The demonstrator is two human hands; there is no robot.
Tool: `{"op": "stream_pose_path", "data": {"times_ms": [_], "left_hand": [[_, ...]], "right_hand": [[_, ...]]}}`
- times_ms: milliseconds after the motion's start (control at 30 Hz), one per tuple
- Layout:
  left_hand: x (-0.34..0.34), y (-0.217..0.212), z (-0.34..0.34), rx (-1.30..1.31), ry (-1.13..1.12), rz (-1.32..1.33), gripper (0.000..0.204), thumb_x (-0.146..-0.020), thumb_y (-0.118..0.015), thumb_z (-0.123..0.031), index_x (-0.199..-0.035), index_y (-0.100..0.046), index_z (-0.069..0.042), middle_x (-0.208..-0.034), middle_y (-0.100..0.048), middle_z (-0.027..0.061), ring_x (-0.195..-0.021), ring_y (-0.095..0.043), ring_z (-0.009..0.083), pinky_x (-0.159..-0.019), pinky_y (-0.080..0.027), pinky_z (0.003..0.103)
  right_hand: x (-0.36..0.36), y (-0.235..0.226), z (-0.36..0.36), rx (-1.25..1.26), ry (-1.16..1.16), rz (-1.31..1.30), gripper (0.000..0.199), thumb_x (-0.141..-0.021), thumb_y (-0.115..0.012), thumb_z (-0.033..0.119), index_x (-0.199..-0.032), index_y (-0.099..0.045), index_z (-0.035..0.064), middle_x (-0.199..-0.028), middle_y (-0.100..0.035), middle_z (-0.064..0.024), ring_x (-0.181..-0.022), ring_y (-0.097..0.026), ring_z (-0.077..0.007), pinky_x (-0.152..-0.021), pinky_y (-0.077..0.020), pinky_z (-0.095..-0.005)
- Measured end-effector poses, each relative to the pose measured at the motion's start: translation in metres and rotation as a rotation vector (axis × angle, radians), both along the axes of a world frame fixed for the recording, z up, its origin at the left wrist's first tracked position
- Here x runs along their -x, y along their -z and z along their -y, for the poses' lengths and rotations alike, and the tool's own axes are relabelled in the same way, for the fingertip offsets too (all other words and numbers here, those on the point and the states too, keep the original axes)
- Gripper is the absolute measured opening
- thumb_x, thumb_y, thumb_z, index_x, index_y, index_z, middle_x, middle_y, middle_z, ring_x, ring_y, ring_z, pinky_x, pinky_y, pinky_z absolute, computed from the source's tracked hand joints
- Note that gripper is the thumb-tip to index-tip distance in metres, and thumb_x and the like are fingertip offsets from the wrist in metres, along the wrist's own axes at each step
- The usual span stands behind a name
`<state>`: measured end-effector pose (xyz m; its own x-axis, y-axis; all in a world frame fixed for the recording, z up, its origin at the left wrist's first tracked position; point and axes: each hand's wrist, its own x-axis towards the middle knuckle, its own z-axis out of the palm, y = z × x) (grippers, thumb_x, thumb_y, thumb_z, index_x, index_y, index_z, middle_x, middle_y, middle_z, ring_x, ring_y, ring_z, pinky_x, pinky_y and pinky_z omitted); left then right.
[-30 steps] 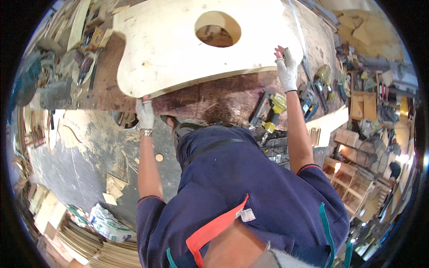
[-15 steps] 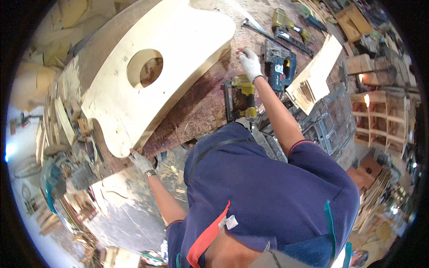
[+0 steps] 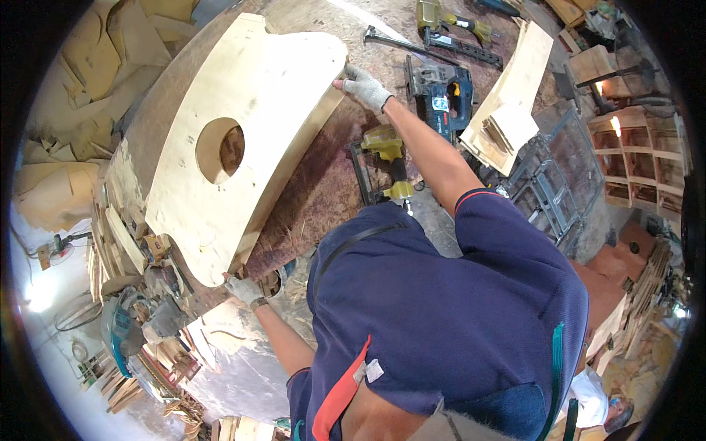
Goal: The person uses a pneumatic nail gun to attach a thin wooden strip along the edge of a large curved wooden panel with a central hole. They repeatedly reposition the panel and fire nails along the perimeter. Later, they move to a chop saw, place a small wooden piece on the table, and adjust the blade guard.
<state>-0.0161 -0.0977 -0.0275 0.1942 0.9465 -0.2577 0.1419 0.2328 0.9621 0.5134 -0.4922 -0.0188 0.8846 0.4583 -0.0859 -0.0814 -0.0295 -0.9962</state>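
Note:
A large curved piece of pale wood [image 3: 276,95] with a round hole through it rests on a worn reddish-brown workbench [image 3: 312,195]. It is thick, with a broad curved side facing me. My left hand [image 3: 244,289], in a whitish knit glove, grips its near lower corner. In a matching glove, my right hand [image 3: 366,88] holds the far right end, its fingers at the edge and partly hidden. Closest to my right forearm lie a yellow-and-black nail gun [image 3: 384,158] and a dark blue jigsaw [image 3: 441,99].
Another yellow nail gun [image 3: 460,33] lies at the far side of the bench. Stacked thin wood pieces [image 3: 507,103] lie to the right. A teal power saw [image 3: 118,331] stands at the lower left. A person in white [image 3: 590,397] shows at the lower right.
My right hand, earlier apart from the wood, has come to its far end and now holds it. My left hand stays at the near corner. The whole view has shifted.

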Motion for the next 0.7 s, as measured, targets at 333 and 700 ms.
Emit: {"op": "stream_pose_path", "data": {"times_ms": [333, 700], "left_hand": [[-0.010, -0.020, 0.020, -0.116, -0.248, -0.433, 0.069, -0.102, -0.058, -0.049, -0.146, -0.040, 0.001, -0.143, -0.050, 0.0196, -0.120, -0.055, 0.0359, -0.093, -0.053, 0.049], [-0.325, -0.100, 0.171, -1.309, 1.042, -0.629, 0.086, -0.073, -0.089, -0.036, -0.144, -0.053, -0.003, -0.151, -0.052, 0.0214, -0.146, -0.042, 0.0378, -0.121, -0.034, 0.046]], "right_hand": [[0.009, -0.009, -0.004, -0.075, 0.028, 0.004, 0.081, -0.086, -0.082, 0.036, -0.149, -0.048, -0.0031, -0.135, -0.064, -0.0170, -0.126, -0.059, -0.0261, -0.109, -0.0440, -0.0348], [0.001, 0.010, -0.001, 0.033, 0.093, 0.070, 0.084, -0.085, -0.081, 0.042, -0.147, -0.050, -0.0035, -0.138, -0.063, -0.0220, -0.128, -0.058, -0.0305, -0.110, -0.0445, -0.0374]]}}
